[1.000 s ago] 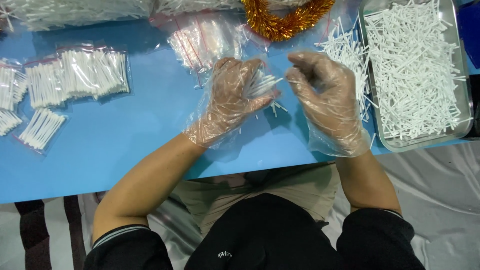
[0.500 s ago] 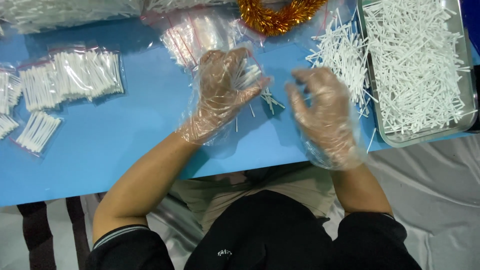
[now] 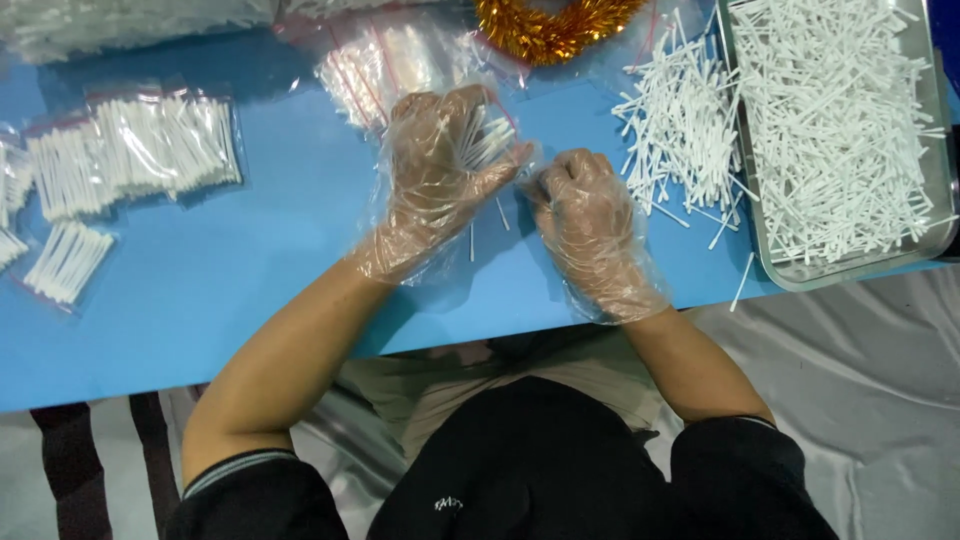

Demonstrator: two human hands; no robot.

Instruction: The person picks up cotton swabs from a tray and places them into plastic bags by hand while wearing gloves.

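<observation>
The gloved left hand (image 3: 440,170) grips a bundle of thin white swabs (image 3: 487,140); the right hand (image 3: 585,215) pinches its end.

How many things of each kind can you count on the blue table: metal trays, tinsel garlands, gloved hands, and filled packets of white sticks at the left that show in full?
Metal tray: 1
Gold tinsel garland: 1
Gloved hands, left hand and right hand: 2
Filled packets of white sticks, wholly in view: 3
Total: 7
Packets cut off at the left edge are left out; loose sticks are too many to count.
</observation>
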